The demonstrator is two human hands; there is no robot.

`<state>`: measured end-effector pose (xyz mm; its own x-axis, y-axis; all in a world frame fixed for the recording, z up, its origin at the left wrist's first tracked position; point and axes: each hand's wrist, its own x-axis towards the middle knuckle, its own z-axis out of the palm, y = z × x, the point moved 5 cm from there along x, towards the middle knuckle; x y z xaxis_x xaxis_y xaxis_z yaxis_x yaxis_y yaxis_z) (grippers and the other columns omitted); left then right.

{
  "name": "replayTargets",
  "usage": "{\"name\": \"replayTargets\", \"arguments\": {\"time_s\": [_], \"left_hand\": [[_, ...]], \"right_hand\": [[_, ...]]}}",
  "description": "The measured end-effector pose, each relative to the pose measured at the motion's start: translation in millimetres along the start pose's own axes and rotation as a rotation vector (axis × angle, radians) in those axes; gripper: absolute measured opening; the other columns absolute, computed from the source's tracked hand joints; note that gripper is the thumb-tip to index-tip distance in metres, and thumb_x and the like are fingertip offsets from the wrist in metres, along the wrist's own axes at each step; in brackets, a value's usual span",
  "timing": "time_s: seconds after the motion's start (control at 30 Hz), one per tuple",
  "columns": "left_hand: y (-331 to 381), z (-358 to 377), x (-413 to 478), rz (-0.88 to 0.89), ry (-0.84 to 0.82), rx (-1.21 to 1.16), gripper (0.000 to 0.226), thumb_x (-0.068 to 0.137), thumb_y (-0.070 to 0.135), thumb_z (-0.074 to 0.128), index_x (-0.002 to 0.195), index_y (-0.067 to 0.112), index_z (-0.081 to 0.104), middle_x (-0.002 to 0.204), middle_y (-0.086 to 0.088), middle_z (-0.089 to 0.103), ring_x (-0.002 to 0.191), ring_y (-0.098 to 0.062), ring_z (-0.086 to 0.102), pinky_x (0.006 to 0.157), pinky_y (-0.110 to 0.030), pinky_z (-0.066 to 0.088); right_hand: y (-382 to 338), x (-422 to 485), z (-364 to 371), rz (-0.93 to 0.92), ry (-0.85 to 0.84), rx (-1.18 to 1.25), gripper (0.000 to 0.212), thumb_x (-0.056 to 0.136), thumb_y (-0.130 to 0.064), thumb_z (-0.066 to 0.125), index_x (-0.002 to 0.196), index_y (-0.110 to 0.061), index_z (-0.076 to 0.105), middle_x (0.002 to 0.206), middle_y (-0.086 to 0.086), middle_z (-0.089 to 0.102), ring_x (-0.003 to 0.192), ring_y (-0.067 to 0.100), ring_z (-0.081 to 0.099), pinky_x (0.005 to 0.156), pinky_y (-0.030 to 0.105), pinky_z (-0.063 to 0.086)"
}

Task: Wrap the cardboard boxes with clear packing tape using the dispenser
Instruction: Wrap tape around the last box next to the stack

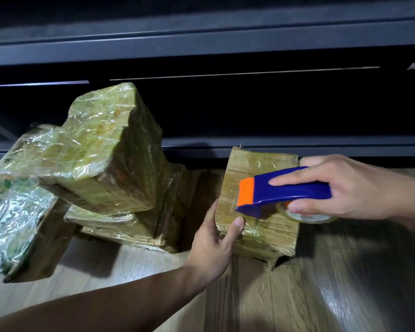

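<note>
Wrapping well advanced: a pile of taped boxes (101,149) lies at left on the floor (297,295). The left hand (216,243) grips the current box (259,212), partly taped, at its near-left edge. The right hand (345,188) clasps the dispenser (285,190) over the box's top, with more passes probably left.

The wooden floor (321,295) before me carries my small box (261,238) and, near its left, a heap of tape-wrapped boxes (101,149).
</note>
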<state>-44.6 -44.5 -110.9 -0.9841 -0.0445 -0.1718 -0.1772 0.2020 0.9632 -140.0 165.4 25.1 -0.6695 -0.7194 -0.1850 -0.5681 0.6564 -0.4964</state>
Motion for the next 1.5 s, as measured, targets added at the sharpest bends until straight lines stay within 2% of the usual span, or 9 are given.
{"name": "replayTargets", "arguments": {"time_s": [0.2, 0.33, 0.43, 0.57, 0.93, 1.03, 1.13, 1.33, 1.5], "left_hand": [[14.3, -6.9, 10.7, 0.08, -0.034, 0.294, 0.121, 0.076, 0.077, 0.07, 0.161, 0.043, -0.01, 0.163, 0.027, 0.013, 0.152, 0.011, 0.01, 0.124, -0.018, 0.018], [57.1, -3.5, 51.4, 0.332, -0.388, 0.766, 0.154, 0.058, 0.077, 0.083, 0.16, 0.034, -0.024, 0.17, 0.019, -0.018, 0.156, -0.005, -0.023, 0.128, -0.043, -0.009], [64.4, 14.9, 67.7, 0.371, -0.54, 0.914, 0.154, 0.059, 0.077, 0.085, 0.163, 0.028, -0.018, 0.174, 0.011, -0.008, 0.157, -0.005, -0.018, 0.128, -0.054, -0.011], [46.8, 3.6, 62.2, 0.33, -0.395, 0.916, 0.149, 0.06, 0.089, 0.073, 0.164, 0.029, -0.015, 0.174, 0.008, -0.002, 0.157, -0.002, -0.014, 0.131, -0.046, 0.004], [51.7, 3.7, 43.1, 0.044, -0.296, 1.243, 0.149, 0.058, 0.108, 0.032, 0.149, 0.019, -0.046, 0.156, 0.015, -0.051, 0.145, -0.003, -0.043, 0.125, -0.035, 0.024], [52.6, 10.7, 44.1, 0.043, -0.311, 1.375, 0.144, 0.062, 0.109, 0.02, 0.144, 0.013, -0.05, 0.155, 0.005, -0.054, 0.146, -0.011, -0.044, 0.128, -0.05, 0.01], [47.1, 7.0, 47.1, 0.032, -0.334, 1.341, 0.146, 0.06, 0.11, 0.018, 0.152, 0.012, -0.039, 0.156, 0.006, -0.052, 0.146, -0.01, -0.045, 0.126, -0.04, 0.021], [43.0, 0.4, 46.5, 0.044, -0.354, 1.29, 0.149, 0.059, 0.11, 0.022, 0.154, 0.011, -0.037, 0.157, 0.006, -0.052, 0.144, -0.008, -0.047, 0.126, -0.031, -0.007], [58.6, -1.8, 44.5, -0.06, -0.403, 1.17, 0.153, 0.051, 0.112, 0.026, 0.158, 0.018, -0.031, 0.161, 0.008, -0.045, 0.147, -0.009, -0.042, 0.131, -0.046, 0.0]], "right_hand": [[5.2, -8.3, 7.5, 0.0, 0.057, 0.03, 0.058, 0.081, -0.079, 0.053, 0.132, -0.052, 0.06, 0.094, -0.023, 0.046, 0.088, 0.0, 0.055, 0.069, 0.01, 0.038], [4.6, -3.1, 4.4, -0.003, 0.047, 0.01, 0.056, 0.08, -0.072, 0.058, 0.131, -0.05, 0.062, 0.088, -0.015, 0.046, 0.085, 0.001, 0.055, 0.067, 0.011, 0.037], [3.8, 0.5, 4.4, 0.004, 0.031, 0.003, 0.051, 0.081, -0.066, 0.064, 0.13, -0.054, 0.06, 0.09, -0.011, 0.046, 0.085, 0.004, 0.053, 0.066, 0.012, 0.036], [-3.0, 12.0, -0.6, -0.002, -0.023, -0.015, 0.049, 0.083, -0.061, 0.067, 0.131, -0.056, 0.058, 0.094, -0.01, 0.047, 0.085, 0.003, 0.053, 0.066, 0.015, 0.035], [-18.5, 30.4, 2.7, -0.032, -0.024, -0.312, 0.06, 0.083, -0.075, 0.057, 0.14, -0.064, 0.041, 0.099, -0.016, 0.04, 0.085, 0.006, 0.043, 0.073, 0.026, 0.038], [-7.5, 16.6, 2.7, 0.01, -0.042, -0.269, 0.059, 0.085, -0.07, 0.059, 0.139, -0.068, 0.037, 0.094, -0.024, 0.036, 0.075, 0.001, 0.044, 0.062, 0.014, 0.03], [7.1, -2.9, -1.7, 0.039, -0.082, -0.21, 0.058, 0.079, -0.078, 0.051, 0.133, -0.077, 0.03, 0.095, -0.019, 0.038, 0.076, 0.003, 0.049, 0.06, 0.017, 0.033], [50.1, -53.5, -19.1, 0.231, -0.083, -0.064, 0.061, 0.069, -0.093, 0.05, 0.127, -0.078, 0.042, 0.094, -0.016, 0.046, 0.076, 0.005, 0.057, 0.058, 0.019, 0.043], [61.3, -57.9, -4.8, 0.202, 0.028, 0.121, 0.058, 0.068, -0.09, 0.056, 0.123, -0.073, 0.052, 0.091, -0.013, 0.048, 0.081, 0.013, 0.057, 0.064, 0.02, 0.042]]}}
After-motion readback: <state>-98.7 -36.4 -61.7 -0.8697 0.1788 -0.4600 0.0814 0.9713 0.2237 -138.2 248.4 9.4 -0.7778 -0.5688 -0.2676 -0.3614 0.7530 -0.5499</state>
